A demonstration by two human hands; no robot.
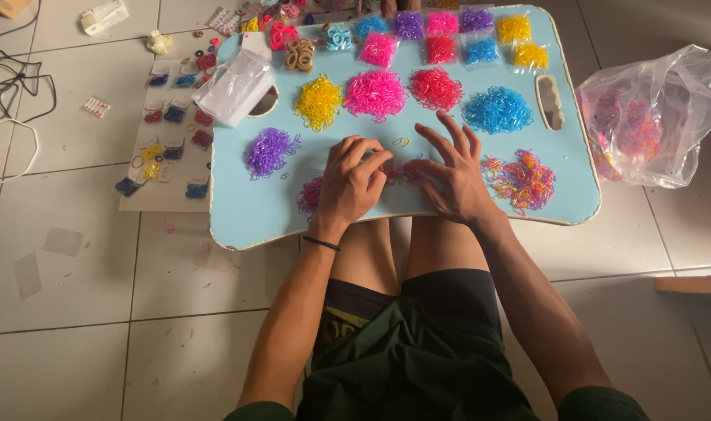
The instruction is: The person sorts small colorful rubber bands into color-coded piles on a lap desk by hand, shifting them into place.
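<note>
Left hand (349, 183) curled, fingertips pinched narrow over the mixed bands (394, 173) by the tray's (246, 210) near edge; right hand (453, 175) spread wide, pressing them flat. Advisable: lift one band per pinch — keep clear of the purple pile (268, 150).

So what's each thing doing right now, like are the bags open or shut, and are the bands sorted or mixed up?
Left hand: fingers curled on the mixed bands, holding nothing I can see.
Right hand: fingers spread, tips on the table.
Yellow pile: sorted, loose.
Pink pile: sorted, loose.
Blue pile: sorted, loose.
Purple pile: sorted, loose.
Mixed pile: unsorted.
Big plastic bag: on the floor, its mouth can't be made out.
Small blue table: flat over the legs.
</note>
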